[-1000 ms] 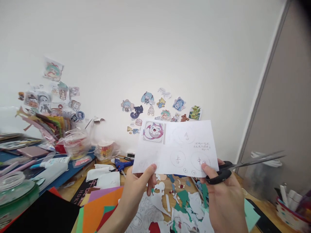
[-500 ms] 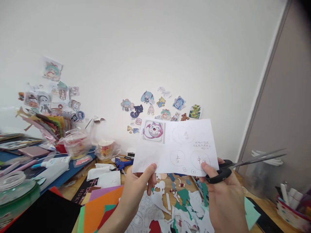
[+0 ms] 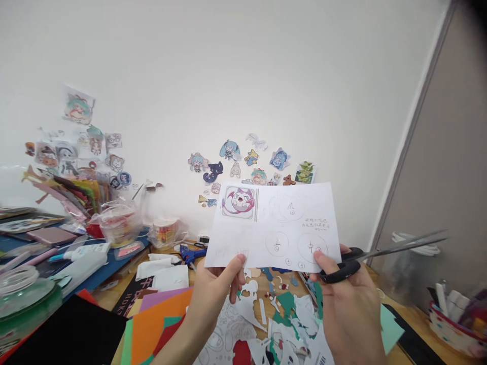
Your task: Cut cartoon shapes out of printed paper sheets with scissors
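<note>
A white sheet of paper (image 3: 262, 238) is held up above the table. A small pink-and-purple character picture (image 3: 239, 202) fills its upper left corner, and pencil circles with handwritten marks cover its right half. My left hand (image 3: 220, 279) pinches the lower left edge, thumb in front. With thumb and fingers, my right hand (image 3: 346, 289) grips the lower right corner. Black-handled scissors (image 3: 361, 258) also hang in my right hand, their blades pointing right and slightly apart.
Paper scraps (image 3: 281, 314) litter the table below the sheet. Coloured sheets (image 3: 155, 324) and a black sheet (image 3: 79, 329) lie at the left, near a green-lidded jar (image 3: 26, 304). A blue glue gun (image 3: 190, 254) rests farther back. A pen basket (image 3: 452, 319) stands right. Cut-out characters (image 3: 230, 150) dot the wall.
The sheet has shifted very slightly in view, with both hands still holding it. The scissors stay in my right hand. The whole view has moved a little.
</note>
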Demonstrator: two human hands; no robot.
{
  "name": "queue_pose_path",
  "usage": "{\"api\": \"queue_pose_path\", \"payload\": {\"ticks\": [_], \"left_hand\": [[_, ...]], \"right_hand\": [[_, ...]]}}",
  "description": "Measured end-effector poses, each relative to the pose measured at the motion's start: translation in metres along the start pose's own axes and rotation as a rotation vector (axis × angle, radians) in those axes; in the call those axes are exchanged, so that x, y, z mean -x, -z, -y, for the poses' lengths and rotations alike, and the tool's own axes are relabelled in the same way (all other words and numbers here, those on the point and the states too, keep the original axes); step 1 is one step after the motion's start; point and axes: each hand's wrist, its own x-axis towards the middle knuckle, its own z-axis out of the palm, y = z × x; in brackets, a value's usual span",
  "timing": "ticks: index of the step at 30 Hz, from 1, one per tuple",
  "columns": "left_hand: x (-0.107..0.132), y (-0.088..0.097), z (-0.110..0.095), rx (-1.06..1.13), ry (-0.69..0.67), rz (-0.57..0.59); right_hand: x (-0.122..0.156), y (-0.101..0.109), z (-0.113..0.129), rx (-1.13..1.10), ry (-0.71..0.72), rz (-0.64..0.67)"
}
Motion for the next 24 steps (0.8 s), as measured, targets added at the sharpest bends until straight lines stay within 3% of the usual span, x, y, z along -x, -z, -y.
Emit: {"api": "queue_pose_path", "payload": {"ticks": [12, 24], "left_hand": [[0.003, -0.002, 0.001, 0.028, 0.008, 0.041], [0.012, -0.007, 0.002, -0.046, 0.003, 0.115]], "right_hand": [[0.008, -0.006, -0.001, -0.019, -0.021, -0.042], [0.024, -0.016, -0.009, -0.049, -0.142, 0.058]]}}
